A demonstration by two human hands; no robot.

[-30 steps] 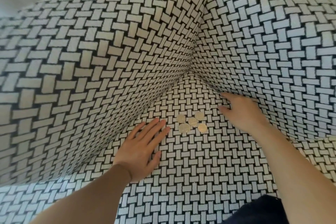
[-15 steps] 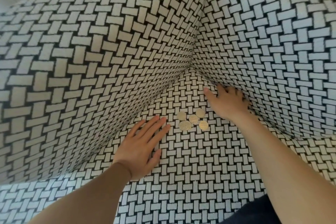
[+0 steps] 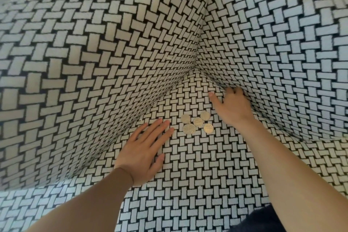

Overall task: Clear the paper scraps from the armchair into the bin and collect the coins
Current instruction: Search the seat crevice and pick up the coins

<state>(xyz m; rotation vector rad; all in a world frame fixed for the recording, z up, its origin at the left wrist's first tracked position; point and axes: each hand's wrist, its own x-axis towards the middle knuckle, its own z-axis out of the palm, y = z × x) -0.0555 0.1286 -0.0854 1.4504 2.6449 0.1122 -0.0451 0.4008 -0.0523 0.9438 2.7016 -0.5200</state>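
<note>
Several gold-coloured coins (image 3: 196, 123) lie in a tight cluster on the seat of the armchair (image 3: 188, 165), which is covered in a black-and-white woven pattern. My left hand (image 3: 144, 151) lies flat on the seat just left of the coins, fingers straight, with the fingertips a short gap from them. My right hand (image 3: 232, 108) is beyond and right of the coins, with its fingers pushed into the crease where the seat meets the right side cushion. Its thumb points out over the seat and its fingertips are hidden in the crease. No paper scraps or bin show.
The chair's back cushion (image 3: 94, 52) rises on the left and the side cushion (image 3: 282, 43) on the right. They meet in a corner behind the coins. A dark piece of clothing (image 3: 263, 220) shows at the bottom right.
My right hand has slid along the crease toward the back corner and its fingers have dug in. The left hand and the coins have stayed put.
</note>
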